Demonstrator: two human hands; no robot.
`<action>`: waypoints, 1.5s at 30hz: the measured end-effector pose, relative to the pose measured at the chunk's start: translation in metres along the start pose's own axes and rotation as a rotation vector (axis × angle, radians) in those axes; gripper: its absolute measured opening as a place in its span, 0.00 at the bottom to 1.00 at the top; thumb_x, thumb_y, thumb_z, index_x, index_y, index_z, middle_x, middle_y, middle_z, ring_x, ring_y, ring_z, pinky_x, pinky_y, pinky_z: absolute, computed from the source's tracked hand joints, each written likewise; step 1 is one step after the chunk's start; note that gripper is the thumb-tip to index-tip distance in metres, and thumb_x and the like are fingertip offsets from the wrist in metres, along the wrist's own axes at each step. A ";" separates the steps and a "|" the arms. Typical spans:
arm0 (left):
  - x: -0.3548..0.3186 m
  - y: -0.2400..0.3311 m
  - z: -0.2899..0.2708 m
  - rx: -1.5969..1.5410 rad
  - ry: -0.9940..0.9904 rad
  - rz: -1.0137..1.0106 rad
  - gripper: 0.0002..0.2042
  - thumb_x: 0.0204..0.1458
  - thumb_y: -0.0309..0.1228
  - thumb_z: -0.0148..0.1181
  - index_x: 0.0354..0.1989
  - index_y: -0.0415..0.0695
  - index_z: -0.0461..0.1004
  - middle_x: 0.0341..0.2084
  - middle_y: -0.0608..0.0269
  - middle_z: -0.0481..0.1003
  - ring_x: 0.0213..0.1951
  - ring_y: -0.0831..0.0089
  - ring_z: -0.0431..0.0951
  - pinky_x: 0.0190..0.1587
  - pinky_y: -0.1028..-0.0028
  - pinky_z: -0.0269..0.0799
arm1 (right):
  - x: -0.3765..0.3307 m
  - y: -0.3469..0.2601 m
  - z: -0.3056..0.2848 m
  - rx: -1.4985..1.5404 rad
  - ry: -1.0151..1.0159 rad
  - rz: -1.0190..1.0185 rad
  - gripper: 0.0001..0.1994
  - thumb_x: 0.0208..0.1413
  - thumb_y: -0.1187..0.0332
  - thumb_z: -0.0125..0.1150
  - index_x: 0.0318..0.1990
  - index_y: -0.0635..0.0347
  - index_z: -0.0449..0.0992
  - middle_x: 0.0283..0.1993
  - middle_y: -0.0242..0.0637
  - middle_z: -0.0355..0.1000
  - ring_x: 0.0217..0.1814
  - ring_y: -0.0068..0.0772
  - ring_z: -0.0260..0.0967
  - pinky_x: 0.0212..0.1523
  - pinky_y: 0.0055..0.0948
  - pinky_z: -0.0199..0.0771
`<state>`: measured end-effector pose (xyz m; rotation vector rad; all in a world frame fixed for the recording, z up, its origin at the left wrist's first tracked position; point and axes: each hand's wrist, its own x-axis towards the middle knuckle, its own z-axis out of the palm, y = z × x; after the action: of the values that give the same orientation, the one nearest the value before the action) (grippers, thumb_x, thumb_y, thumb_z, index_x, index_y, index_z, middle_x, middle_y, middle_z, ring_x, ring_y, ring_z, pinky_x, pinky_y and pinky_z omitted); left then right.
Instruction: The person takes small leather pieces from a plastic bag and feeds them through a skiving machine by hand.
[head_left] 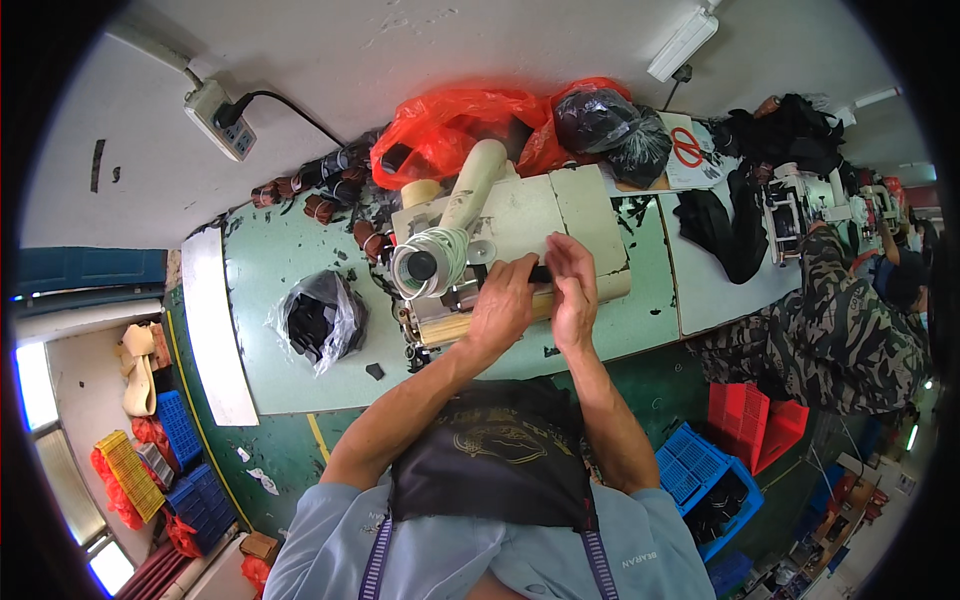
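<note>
Both hands are over the front of a cream bench machine, which has a thick raised arm and a coil of white cord hung at its front left. My left hand has bent fingers closed at the edge of a small black piece, its material too small to make out. Just right of that piece is my right hand, its fingers stretched out and its side turned toward the left hand. The fingertips hide part of the machine's working area.
A clear plastic bag of black pieces sits left on the green table. Behind the machine lie red plastic bags and dark bundles. A blue crate and a red crate stand lower right, near a person in camouflage clothing.
</note>
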<state>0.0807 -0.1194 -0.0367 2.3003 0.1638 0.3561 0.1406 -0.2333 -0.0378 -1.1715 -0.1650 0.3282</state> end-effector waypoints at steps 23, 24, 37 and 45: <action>-0.082 -0.035 -0.143 -0.584 -0.266 -0.718 0.17 0.57 0.30 0.65 0.54 0.37 0.79 0.31 0.60 0.83 0.32 0.80 0.80 0.37 0.77 0.77 | -0.083 0.010 0.083 0.191 -0.120 0.861 0.05 0.67 0.76 0.52 0.47 0.67 0.68 0.47 0.45 0.74 0.45 0.36 0.80 0.49 0.31 0.86; -0.080 -0.036 -0.143 -0.495 -0.282 -0.700 0.17 0.57 0.30 0.65 0.53 0.36 0.79 0.31 0.60 0.83 0.31 0.79 0.81 0.37 0.77 0.77 | -0.081 0.004 0.089 0.146 -0.087 0.853 0.05 0.67 0.76 0.52 0.47 0.68 0.68 0.46 0.45 0.74 0.45 0.36 0.80 0.49 0.30 0.86; -0.050 -0.056 -0.133 -0.095 -0.323 -0.640 0.15 0.55 0.36 0.63 0.42 0.38 0.84 0.24 0.56 0.83 0.23 0.72 0.83 0.30 0.74 0.79 | -0.077 0.019 0.112 0.195 0.134 0.824 0.07 0.66 0.73 0.56 0.42 0.70 0.70 0.40 0.44 0.75 0.39 0.39 0.82 0.45 0.27 0.87; -0.040 -0.058 -0.129 -0.010 -0.353 -0.701 0.15 0.53 0.38 0.64 0.41 0.38 0.84 0.22 0.56 0.83 0.22 0.70 0.84 0.31 0.72 0.80 | -0.076 0.025 0.116 0.145 0.193 0.814 0.08 0.66 0.72 0.57 0.40 0.68 0.68 0.37 0.45 0.75 0.37 0.39 0.82 0.39 0.27 0.87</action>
<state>0.0027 0.0007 -0.0039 2.0933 0.7516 -0.3998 0.0307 -0.1484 -0.0126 -1.0750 0.5154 0.9187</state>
